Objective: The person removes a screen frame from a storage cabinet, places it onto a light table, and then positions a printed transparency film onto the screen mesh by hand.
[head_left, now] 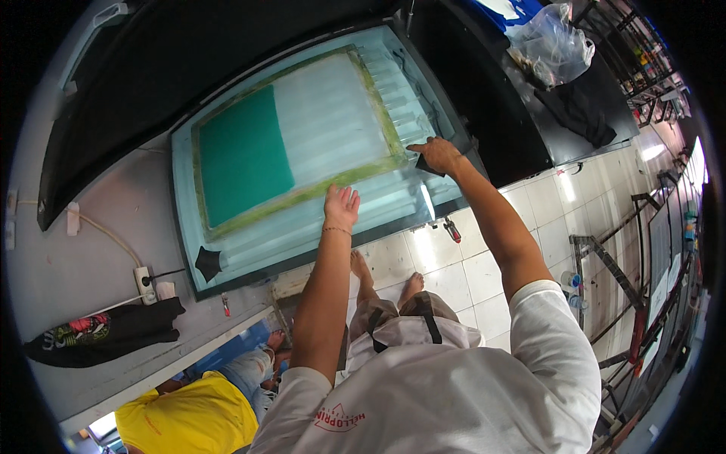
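A screen printing frame with yellow-green smeared edges (344,180) lies on a lit glass table (272,256). Its mesh is green on the left part (242,155) and pale white on the right (333,113). My left hand (342,207) is at the frame's near edge, palm up and fingers stretched out, holding nothing visible. Near the frame's right corner is my right hand (439,155), index finger extended toward the corner, other fingers partly curled. Just beneath it shows a dark patch (431,166), partly covered by the hand. Another black piece (208,262) rests on the glass's near left corner.
A large black lid (151,91) stands raised behind the glass. Left are a power strip (145,284) and black cloth (106,333). A clear plastic bag (556,45) sits far right. A person in yellow (189,412) is lower left; metal racks (612,265) stand right.
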Action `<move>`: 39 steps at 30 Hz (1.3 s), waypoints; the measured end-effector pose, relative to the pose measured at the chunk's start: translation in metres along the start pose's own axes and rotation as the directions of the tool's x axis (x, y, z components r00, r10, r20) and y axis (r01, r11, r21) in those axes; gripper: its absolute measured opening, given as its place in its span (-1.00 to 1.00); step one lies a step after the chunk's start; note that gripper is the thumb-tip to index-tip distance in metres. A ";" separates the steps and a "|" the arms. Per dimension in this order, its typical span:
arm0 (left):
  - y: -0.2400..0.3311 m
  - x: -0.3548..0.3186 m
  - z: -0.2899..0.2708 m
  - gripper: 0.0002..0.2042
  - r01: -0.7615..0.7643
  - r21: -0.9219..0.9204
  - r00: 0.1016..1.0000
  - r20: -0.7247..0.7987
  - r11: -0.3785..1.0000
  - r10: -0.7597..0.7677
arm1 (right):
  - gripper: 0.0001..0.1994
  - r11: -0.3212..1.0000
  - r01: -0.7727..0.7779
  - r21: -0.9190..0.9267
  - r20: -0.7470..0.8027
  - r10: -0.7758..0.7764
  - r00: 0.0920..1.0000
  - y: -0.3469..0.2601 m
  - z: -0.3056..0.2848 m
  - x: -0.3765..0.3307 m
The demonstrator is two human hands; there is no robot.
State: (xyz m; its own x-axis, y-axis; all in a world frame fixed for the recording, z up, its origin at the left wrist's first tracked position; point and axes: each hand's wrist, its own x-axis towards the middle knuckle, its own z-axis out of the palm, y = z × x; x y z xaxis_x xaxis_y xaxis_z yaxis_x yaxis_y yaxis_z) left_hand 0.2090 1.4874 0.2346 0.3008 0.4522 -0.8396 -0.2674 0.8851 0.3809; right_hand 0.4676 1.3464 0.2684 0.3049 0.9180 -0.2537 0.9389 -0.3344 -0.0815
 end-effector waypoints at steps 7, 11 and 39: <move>-0.004 0.004 -0.013 -0.52 -0.208 0.217 0.977 0.007 0.954 0.212 | -0.55 0.996 -0.067 0.066 -0.263 0.082 0.961 0.014 -0.001 -0.021; 0.049 0.026 -0.077 -0.83 -0.683 0.677 0.375 0.002 0.275 0.927 | -0.56 0.956 -0.023 0.292 -0.475 0.166 0.864 -0.002 -0.003 -0.037; 0.233 -0.003 -0.221 -0.64 -0.269 0.885 0.019 0.399 -0.379 0.917 | -0.59 0.540 0.038 0.841 -0.383 0.544 0.746 -0.044 -0.017 -0.071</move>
State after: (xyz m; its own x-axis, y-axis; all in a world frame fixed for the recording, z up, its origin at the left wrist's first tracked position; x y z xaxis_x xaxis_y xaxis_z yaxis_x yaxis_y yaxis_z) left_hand -0.0562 1.6681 0.2402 0.1253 0.8639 0.4878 0.8311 -0.3599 0.4239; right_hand 0.4075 1.2996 0.3065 0.7998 0.5848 0.1353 0.3842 -0.3255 -0.8640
